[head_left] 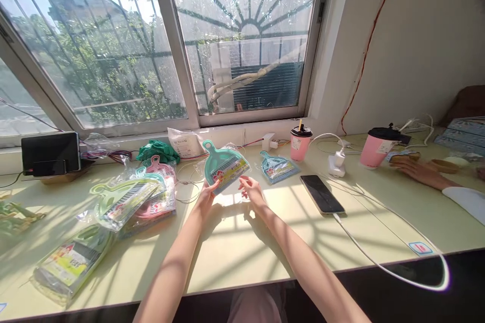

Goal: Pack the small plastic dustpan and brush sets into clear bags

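Note:
A green dustpan set [226, 165] in clear wrap, with a printed label, is tilted up above the table. My left hand [207, 195] grips its lower left corner, thumb on the front. At its lower right edge is my right hand [250, 189], fingers curled and partly apart, with nothing visible in them. Just right of it, a smaller blue-green dustpan set [278, 167] lies flat on the table. On the left, wrapped green and pink sets lie in a loose pile [125, 204], and another green set [70, 265] rests nearer the front edge.
Right of my hands lies a phone [322, 195] on a white cable. Pink cups [300, 145] and a charger [337, 164] stand behind. Another person's hand [415, 171] is at far right. A tablet [51, 154] stands back left, near green plastic [157, 152].

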Demonstrator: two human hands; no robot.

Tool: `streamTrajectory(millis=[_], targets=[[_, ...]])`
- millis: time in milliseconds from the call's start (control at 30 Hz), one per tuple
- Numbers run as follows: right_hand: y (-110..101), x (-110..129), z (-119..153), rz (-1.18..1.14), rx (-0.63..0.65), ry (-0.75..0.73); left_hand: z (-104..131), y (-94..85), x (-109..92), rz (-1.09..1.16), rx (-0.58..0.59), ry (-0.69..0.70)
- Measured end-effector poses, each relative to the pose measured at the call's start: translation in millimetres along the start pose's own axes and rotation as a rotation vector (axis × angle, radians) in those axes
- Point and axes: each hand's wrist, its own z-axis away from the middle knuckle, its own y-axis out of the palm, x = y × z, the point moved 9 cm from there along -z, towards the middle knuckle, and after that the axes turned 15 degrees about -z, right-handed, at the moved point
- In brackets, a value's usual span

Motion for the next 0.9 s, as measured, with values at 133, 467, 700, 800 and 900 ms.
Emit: streamTrajectory(millis=[133,467,700,800,900], targets=[[-4.8,0.7,-2.7,-0.052,-0.011,-0.034,2.5,10.2,0.6,-0.018,0.074,0.002],[10.8,22.3,11.6,-0.168,0.003,0.057,8.8,18.9,-3.2,-0.012,0.141,0.024],[13.4,33.6,10.7,-0.169,-0.021,0.006,17.2,29.4,-8.7,-0.022,0.218,0.032],[15.7,36.3,11.9,-0.159,-0.002,-0.033,17.7,27.8,-7.6,-0.029,0.229,0.019],[17.1,34.2,12.6,-0.135,0.004,-0.025,15.2,26.3,-4.4,-0.049,0.253,0.028]])
